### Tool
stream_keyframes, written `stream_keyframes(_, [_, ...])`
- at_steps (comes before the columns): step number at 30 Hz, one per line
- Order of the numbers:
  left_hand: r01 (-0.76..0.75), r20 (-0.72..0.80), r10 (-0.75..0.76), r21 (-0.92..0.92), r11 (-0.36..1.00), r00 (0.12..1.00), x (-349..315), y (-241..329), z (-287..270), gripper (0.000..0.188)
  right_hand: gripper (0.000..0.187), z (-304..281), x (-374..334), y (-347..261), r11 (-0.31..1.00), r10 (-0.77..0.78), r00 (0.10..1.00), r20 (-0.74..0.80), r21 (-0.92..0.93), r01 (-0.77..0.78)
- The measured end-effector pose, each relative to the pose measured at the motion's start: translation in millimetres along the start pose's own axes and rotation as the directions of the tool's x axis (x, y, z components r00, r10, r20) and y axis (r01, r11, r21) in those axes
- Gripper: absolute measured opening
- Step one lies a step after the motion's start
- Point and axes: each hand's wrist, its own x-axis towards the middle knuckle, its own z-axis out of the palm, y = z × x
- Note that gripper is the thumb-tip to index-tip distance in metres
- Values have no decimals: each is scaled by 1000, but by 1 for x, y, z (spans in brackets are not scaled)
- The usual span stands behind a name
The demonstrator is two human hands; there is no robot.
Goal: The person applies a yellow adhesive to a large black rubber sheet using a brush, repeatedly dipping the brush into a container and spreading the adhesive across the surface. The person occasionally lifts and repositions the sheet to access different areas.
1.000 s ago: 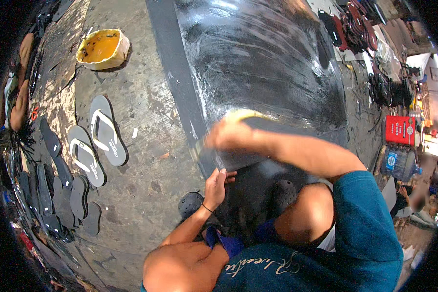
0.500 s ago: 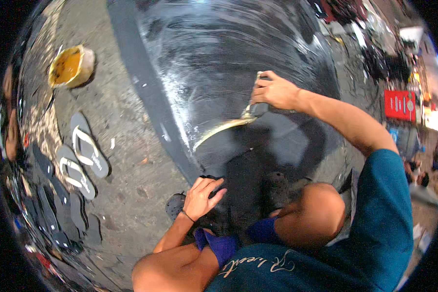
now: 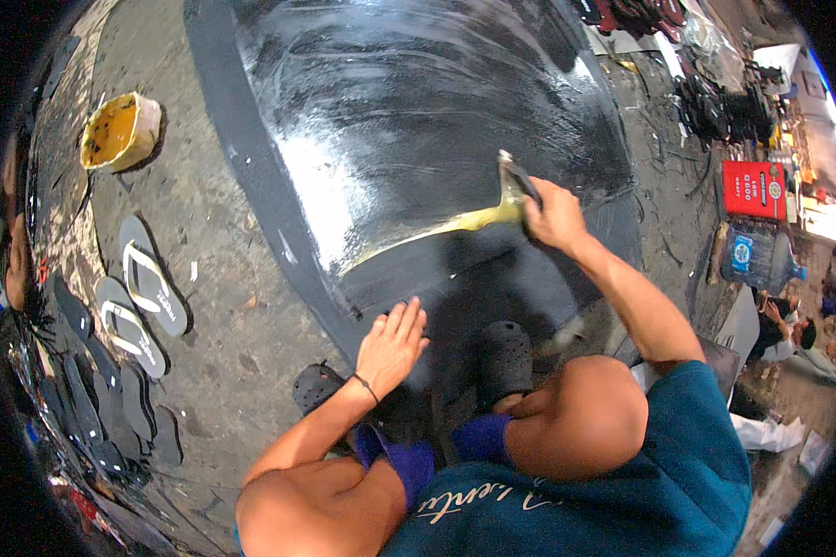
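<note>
A large black sheet (image 3: 251,186) lies on the floor before me, its middle coated with a wet, shiny film. My right hand (image 3: 555,219) is closed around a dark, flat spreader (image 3: 514,181) whose edge is smeared pale yellow. From that edge a curved ridge of yellow glue (image 3: 427,232) runs leftward across the sheet. Nearer to me, my left hand (image 3: 392,345) lies with fingers stretched out over the sheet's near left edge, holding nothing. The spreader's grip is partly hidden by my right fingers.
At the far left stands a tub of yellow-orange glue (image 3: 119,135). Grey flip-flops (image 3: 149,283) and several dark soles (image 3: 135,399) lie left. A red tin (image 3: 754,190), a clear blue water jug (image 3: 752,255) and dark straps (image 3: 715,107) are on the right; a person sits beyond.
My right hand has drawn the spreader right and slightly nearer, lengthening the glue ridge. My left hand has gone from loosely curled to stretched out on the sheet. The view has shifted slightly.
</note>
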Motion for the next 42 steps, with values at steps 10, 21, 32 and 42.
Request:
stream_keyframes(10, [-116,-151,78,-257,959,985,-44,28,17,36,40,66,-5,-188,853,-505,861,61,183,488])
stream_keyframes(21, [-174,-183,130,-249,953,975,-54,30,13,36,27,80,-47,-245,375,-821,364,439,-66,925])
stream_keyframes(32, [-88,-118,49,-354,931,992,-43,15,-15,32,20,7,19,-82,151,-769,250,589,-213,965])
stream_keyframes(42, [-19,-42,5,-350,936,999,-45,6,-26,28,38,-48,-46,118,648,-579,684,444,-258,716])
